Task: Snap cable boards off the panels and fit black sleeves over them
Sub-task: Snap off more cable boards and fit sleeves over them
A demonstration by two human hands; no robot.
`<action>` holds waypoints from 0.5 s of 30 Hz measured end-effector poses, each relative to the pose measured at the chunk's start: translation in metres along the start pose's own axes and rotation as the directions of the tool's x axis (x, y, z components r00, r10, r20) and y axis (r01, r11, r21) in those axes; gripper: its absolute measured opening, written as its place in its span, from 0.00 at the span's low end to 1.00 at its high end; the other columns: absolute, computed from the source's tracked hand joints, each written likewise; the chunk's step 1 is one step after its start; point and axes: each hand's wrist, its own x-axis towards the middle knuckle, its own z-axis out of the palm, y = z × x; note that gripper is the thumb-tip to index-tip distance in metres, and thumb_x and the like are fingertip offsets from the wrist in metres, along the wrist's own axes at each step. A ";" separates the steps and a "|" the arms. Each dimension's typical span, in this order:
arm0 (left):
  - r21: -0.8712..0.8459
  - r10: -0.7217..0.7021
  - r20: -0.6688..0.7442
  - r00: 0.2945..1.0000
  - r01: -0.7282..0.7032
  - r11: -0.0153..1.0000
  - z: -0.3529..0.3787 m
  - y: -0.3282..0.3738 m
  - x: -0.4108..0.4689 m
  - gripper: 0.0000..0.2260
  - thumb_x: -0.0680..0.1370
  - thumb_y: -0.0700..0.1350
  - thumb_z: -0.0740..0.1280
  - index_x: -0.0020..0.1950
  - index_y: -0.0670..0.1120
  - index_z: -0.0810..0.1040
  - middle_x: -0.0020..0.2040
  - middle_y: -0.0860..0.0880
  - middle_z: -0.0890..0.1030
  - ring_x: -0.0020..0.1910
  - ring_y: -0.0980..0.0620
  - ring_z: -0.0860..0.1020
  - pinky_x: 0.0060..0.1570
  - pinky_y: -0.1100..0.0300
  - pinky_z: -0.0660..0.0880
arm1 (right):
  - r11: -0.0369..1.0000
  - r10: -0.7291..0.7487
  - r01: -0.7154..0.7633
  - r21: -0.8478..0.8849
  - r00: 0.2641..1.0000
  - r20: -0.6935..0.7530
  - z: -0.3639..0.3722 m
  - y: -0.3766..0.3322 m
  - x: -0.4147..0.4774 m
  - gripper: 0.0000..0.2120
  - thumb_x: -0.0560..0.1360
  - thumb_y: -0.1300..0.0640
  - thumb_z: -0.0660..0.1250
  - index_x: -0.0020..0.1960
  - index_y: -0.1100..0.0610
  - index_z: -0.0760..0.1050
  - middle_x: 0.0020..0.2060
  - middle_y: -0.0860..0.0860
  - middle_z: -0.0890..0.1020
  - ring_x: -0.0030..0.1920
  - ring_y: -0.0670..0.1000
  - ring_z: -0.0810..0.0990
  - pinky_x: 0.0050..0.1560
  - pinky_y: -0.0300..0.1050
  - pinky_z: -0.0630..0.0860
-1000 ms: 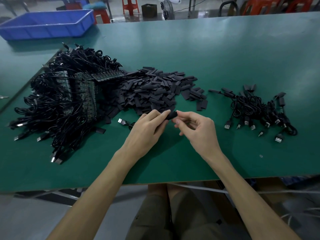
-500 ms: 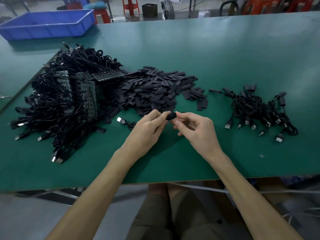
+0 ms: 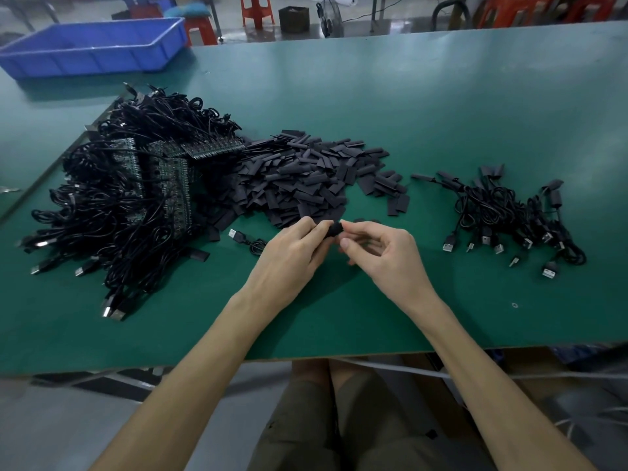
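head | worn high, faces forward-down | near green table (image 3: 441,113) | single view

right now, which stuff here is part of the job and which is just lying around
In the job: black sleeve pinched by left hand and right hand; sleeve pile; cable and panel heap; sleeved cables.
Lying about: blue crate; fan; red stool.

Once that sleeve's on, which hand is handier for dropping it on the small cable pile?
Probably the right hand: it also pinches the short black sleeve, and the small pile of sleeved black cables lies on its side; the left hand would reach across.
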 end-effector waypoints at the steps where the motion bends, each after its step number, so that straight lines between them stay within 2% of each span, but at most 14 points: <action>1: 0.018 0.007 -0.005 1.000 -0.007 1.000 -0.001 0.000 0.000 0.11 0.83 0.43 0.67 0.64 0.39 0.79 0.44 0.45 0.76 0.39 0.46 0.76 0.40 0.51 0.76 | 1.000 0.009 -0.009 -0.003 1.000 0.002 -0.001 0.000 0.001 0.14 0.78 0.63 0.73 0.64 0.59 0.83 0.49 0.50 0.88 0.50 0.48 0.87 0.53 0.47 0.84; 3: 0.043 0.020 -0.017 1.000 -0.020 0.999 -0.002 0.001 0.000 0.12 0.82 0.42 0.68 0.64 0.38 0.80 0.43 0.45 0.76 0.39 0.45 0.76 0.40 0.51 0.76 | 1.000 0.027 -0.027 0.014 1.000 0.006 -0.002 -0.001 0.002 0.12 0.78 0.62 0.72 0.62 0.58 0.84 0.48 0.49 0.88 0.50 0.49 0.87 0.54 0.52 0.84; 5: 0.046 0.025 -0.016 1.000 -0.024 0.999 -0.003 0.003 0.000 0.12 0.82 0.42 0.69 0.63 0.38 0.80 0.43 0.44 0.76 0.39 0.45 0.76 0.41 0.53 0.75 | 0.999 0.035 -0.035 0.027 0.999 0.009 -0.003 0.000 0.002 0.12 0.79 0.63 0.72 0.61 0.57 0.84 0.47 0.49 0.88 0.49 0.50 0.87 0.53 0.53 0.84; 11: 0.048 0.042 0.008 0.999 -0.043 0.998 -0.003 0.003 0.000 0.09 0.83 0.41 0.67 0.61 0.38 0.80 0.42 0.45 0.75 0.40 0.46 0.75 0.44 0.56 0.71 | 0.996 0.030 -0.033 0.079 0.999 0.035 -0.003 0.005 0.003 0.12 0.79 0.64 0.71 0.61 0.57 0.84 0.47 0.49 0.88 0.49 0.49 0.87 0.45 0.43 0.83; 15: 0.059 0.065 0.027 0.998 -0.066 0.996 -0.002 0.002 0.000 0.11 0.83 0.41 0.67 0.63 0.38 0.79 0.43 0.44 0.74 0.43 0.46 0.75 0.47 0.54 0.73 | 0.994 0.030 -0.035 0.102 0.998 0.050 -0.004 0.005 0.003 0.11 0.79 0.64 0.71 0.60 0.55 0.84 0.46 0.48 0.89 0.48 0.48 0.87 0.43 0.38 0.81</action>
